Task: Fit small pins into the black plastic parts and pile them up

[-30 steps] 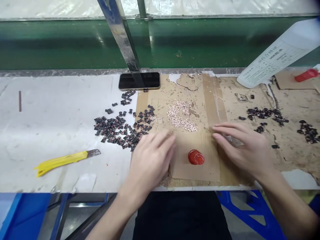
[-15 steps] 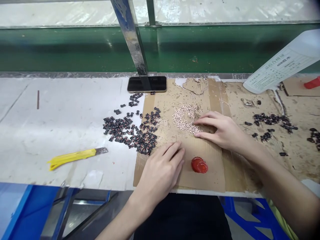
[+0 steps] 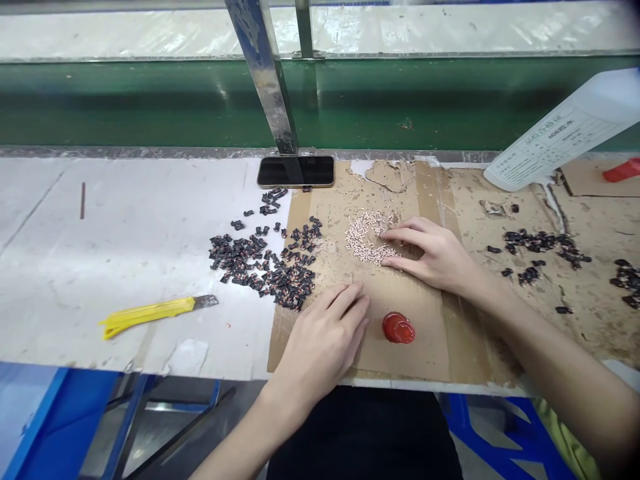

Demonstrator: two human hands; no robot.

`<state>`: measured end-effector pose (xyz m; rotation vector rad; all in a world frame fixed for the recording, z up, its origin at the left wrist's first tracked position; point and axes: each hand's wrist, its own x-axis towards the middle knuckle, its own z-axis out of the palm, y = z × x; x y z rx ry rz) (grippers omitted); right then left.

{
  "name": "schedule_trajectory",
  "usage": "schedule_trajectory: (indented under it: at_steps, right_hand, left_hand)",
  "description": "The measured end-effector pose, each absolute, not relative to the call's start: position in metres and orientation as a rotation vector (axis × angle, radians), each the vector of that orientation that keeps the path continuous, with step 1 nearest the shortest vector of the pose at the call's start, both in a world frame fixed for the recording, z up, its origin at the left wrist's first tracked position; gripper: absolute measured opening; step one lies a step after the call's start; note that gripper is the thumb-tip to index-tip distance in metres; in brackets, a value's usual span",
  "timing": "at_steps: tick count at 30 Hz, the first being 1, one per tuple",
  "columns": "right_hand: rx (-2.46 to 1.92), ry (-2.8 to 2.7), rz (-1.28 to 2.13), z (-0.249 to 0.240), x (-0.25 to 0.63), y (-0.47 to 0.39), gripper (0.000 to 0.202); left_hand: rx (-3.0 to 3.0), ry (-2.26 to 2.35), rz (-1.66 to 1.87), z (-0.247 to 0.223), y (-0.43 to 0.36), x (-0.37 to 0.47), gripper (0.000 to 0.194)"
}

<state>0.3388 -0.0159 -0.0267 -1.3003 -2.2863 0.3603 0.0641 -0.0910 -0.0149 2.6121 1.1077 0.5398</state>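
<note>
Cup near hands, glossy red inside — white bottle, contents unclear.

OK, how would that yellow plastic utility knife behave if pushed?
The yellow plastic utility knife would probably slide rather than roll, since its long body lies flat. Its exposed metal blade might snag the white surface.

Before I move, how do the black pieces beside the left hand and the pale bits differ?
The black pieces are larger; the pale bits are tiny and pinkish. The black pieces straddle white surface and cardboard; the pale bits lie on cardboard only, roughly in a ring. Both lie loose.
</note>
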Motion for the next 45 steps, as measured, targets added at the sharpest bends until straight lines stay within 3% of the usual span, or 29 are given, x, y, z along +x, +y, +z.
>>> schedule_trajectory:
  at_steps: [9,15,22,28,34,45]
  right_hand:
    - [-1.251,-2.36,0.263,-0.026,0.361,-0.022,0.053]
    - [-1.201,-2.406,0.171,-0.032,0.355,-0.011,0.044]
    - [-1.056,-2.393,0.097,-0.034,0.344,-0.001,0.018]
    - [-0.994,-2.403,0.076,-0.03,0.339,0.002,0.018]
    - [-1.073,-2.327,0.156,-0.026,0.333,-0.002,0.017]
    - [-1.545,-1.817,0.279,0.009,0.331,-0.058,0.009]
  left_hand:
    - [2.67,1.077,0.468,-0.014,-0.07,0.086,0.034]
    - [2.686,1.09,0.436,-0.017,-0.065,0.096,0.036]
    - [2.699,1.156,0.542,-0.019,-0.063,0.108,0.027]
    - [2.504,1.491,0.808,-0.013,-0.068,0.047,0.025]
    - [2.338,1.641,0.712,-0.006,-0.066,-0.02,0.019]
    - [2.212,1.625,0.658,-0.003,-0.056,-0.011,0.014]
